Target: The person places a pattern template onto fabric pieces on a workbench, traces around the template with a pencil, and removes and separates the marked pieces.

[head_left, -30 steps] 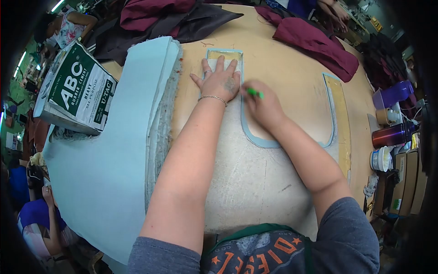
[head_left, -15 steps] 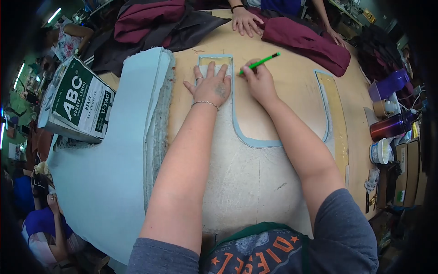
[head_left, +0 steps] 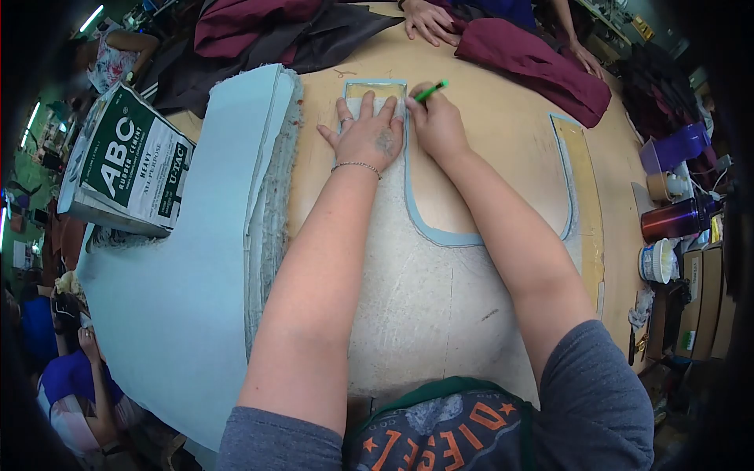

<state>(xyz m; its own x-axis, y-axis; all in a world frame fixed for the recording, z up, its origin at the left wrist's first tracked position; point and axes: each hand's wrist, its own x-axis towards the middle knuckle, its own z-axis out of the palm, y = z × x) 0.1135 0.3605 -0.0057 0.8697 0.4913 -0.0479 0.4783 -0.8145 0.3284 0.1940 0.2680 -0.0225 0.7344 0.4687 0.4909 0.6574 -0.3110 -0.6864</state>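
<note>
A large worn grey-white template (head_left: 416,314) with yellowish strips lies on the table, and a light blue fabric border (head_left: 448,238) shows around its curved cutout. My left hand (head_left: 369,137) presses flat on the template's upper left arm, fingers spread. In my right hand (head_left: 438,125) is a green pencil (head_left: 430,92), held beside the right edge of that same arm, near its upper corner. The pencil's tip is hidden by my fingers. The heel of the right hand rests over the bare wood inside the cutout.
A stack of light blue fabric (head_left: 173,290) lies on the left, with a rubber cement tin (head_left: 133,161) on it. Maroon and black cloth (head_left: 534,71) lies at the far side, near another person's hands (head_left: 430,21). A dark tumbler (head_left: 671,220) and tub (head_left: 657,261) stand right.
My right hand has moved slightly up and left toward the template's corner, and the pencil appears steeper and shorter. The left hand stays flat on the template. The view has shifted slightly.
</note>
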